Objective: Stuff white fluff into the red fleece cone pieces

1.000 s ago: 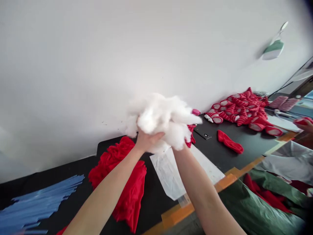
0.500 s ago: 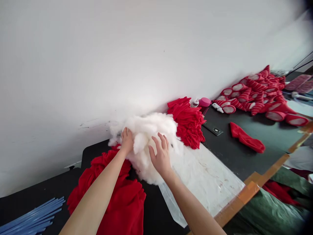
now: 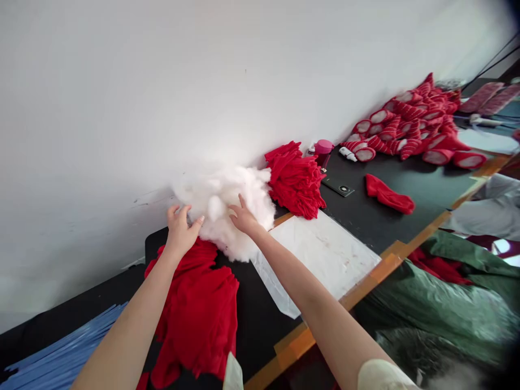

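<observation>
Spread across a black surface at lower left of the frame, blue strips lying in a sheaf. Left of center, left hand open, fingers parted and bent, at the left edge of a mound of white fluff; contact impossible to tell. Directly below, a layered stack of red fabric, nearly reaching the bottom of the frame. At center, the mound sitting against a pale wall, with right hand over its right side, loosely open, index finger extended; contact again unclear. Right of center, a white sheet lying flat below a bundle of red fabric. Farther right, a pink-lidded container, a dark phone and a small white bottle. Toward the right, a single red fabric piece lying apart, below a heap of striped red pieces at upper right. At lower right, green plastic sheeting, crumpled beside the table.
</observation>
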{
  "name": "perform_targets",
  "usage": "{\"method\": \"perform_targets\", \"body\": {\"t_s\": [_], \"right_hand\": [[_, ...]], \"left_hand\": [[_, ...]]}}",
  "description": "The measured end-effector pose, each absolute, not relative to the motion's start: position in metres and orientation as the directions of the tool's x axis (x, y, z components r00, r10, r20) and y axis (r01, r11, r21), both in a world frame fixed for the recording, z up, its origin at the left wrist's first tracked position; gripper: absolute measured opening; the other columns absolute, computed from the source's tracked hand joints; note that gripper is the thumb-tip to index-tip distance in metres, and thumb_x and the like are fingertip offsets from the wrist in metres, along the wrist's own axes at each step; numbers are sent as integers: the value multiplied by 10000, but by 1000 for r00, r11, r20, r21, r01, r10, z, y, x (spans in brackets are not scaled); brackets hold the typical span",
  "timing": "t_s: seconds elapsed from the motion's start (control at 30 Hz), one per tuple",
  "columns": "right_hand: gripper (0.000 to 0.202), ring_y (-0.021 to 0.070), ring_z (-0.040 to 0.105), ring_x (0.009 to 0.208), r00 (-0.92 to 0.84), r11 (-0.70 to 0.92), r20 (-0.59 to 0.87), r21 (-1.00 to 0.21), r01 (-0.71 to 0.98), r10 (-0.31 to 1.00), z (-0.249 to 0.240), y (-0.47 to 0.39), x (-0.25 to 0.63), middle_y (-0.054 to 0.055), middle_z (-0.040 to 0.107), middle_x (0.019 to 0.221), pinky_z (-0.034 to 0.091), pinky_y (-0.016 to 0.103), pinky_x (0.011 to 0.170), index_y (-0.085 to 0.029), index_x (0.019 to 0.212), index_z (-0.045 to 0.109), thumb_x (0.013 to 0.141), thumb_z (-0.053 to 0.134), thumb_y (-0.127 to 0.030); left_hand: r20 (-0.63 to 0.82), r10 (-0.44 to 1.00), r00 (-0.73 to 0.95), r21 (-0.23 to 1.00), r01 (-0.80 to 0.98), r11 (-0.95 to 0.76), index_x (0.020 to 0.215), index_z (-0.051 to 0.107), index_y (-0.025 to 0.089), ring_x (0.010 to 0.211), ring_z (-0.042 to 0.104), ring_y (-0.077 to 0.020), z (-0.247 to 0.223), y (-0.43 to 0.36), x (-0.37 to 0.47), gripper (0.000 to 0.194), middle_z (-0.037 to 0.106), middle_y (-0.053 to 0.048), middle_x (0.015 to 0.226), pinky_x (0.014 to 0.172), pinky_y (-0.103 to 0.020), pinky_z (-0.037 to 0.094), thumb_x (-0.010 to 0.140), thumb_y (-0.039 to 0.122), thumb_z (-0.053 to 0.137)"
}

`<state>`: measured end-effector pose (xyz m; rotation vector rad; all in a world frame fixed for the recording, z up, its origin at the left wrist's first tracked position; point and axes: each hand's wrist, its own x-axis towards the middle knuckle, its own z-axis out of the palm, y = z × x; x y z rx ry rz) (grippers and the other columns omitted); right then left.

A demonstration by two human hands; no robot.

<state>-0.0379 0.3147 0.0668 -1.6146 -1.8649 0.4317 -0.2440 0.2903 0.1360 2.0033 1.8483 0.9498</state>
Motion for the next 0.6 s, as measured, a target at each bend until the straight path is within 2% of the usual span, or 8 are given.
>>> {"method": "perform_targets", "body": {"t_s": [0.1, 0.17, 0.23, 0.27, 0.33, 0.4, 0.5, 0.6], "right_hand": [[271, 291, 515, 1264, -19, 224, 323, -611, 759, 946, 69, 238, -27, 173, 501, 1397, 398, 493, 1067, -126, 1152, 666, 898, 584, -172], [227, 285, 425, 1351, 43, 274, 447, -619, 736, 893, 55, 167, -11, 146, 542, 1354, 367, 490, 1110, -168, 1083, 689, 921, 533, -195], [238, 255, 507, 1267, 149, 298, 534, -658, 692, 832, 30, 83, 6, 136, 586, 1272, 440, 449, 1057, -190, 1032, 688, 937, 472, -222], [240, 245, 558, 1192, 220, 251, 515, -694, 675, 829, 14, 37, 14, 136, 601, 1231, 474, 436, 1015, -195, 1021, 684, 936, 463, -235], [247, 238, 608, 1088, 368, 79, 383, -776, 625, 847, -18, -60, 24, 136, 625, 1158, 505, 414, 958, -191, 989, 683, 928, 450, -244], [261, 241, 625, 1046, 468, -146, 164, -818, 556, 868, -47, -159, 24, 135, 648, 1110, 510, 406, 937, -180, 973, 681, 920, 431, -231], [262, 247, 655, 950, 532, -406, -118, -785, 467, 839, -70, -297, 8, 123, 697, 998, 521, 393, 881, -166, 930, 691, 886, 433, -175], [222, 222, 669, 842, 538, -525, -266, -745, 412, 800, -73, -400, -14, 90, 720, 901, 525, 328, 807, -172, 848, 713, 832, 496, -129]], "left_hand": [[290, 957, 16, 627, 752, -203, 1128, 600, 181, 1254, 475, -327, 153, 245, -234, 386, 331, -161, 1389, 999, -498, 504, 781, 340, 658], [311, 949, 58, 643, 722, -255, 1110, 603, 189, 1245, 482, -317, 161, 209, -223, 356, 329, -150, 1380, 982, -488, 521, 787, 330, 656], [347, 931, 112, 659, 677, -327, 1106, 599, 197, 1266, 461, -310, 168, 167, -210, 345, 329, -141, 1372, 964, -465, 537, 790, 324, 656], [365, 920, 142, 669, 647, -366, 1106, 597, 199, 1277, 450, -305, 170, 142, -203, 341, 331, -137, 1367, 959, -449, 543, 793, 321, 653], [392, 897, 205, 688, 581, -434, 1106, 595, 203, 1274, 451, -293, 171, 89, -190, 332, 339, -127, 1352, 951, -425, 551, 800, 320, 647], [393, 877, 275, 701, 528, -479, 1115, 593, 208, 1265, 456, -287, 167, 32, -176, 333, 344, -117, 1345, 946, -415, 555, 807, 324, 645], [331, 854, 402, 715, 484, -505, 1124, 598, 199, 1270, 449, -293, 147, -47, -152, 349, 352, -126, 1341, 929, -418, 558, 804, 328, 653], [213, 820, 531, 749, 451, -486, 1103, 615, 178, 1255, 466, -307, 110, -116, -125, 351, 366, -144, 1323, 920, -440, 553, 791, 332, 658]]}}
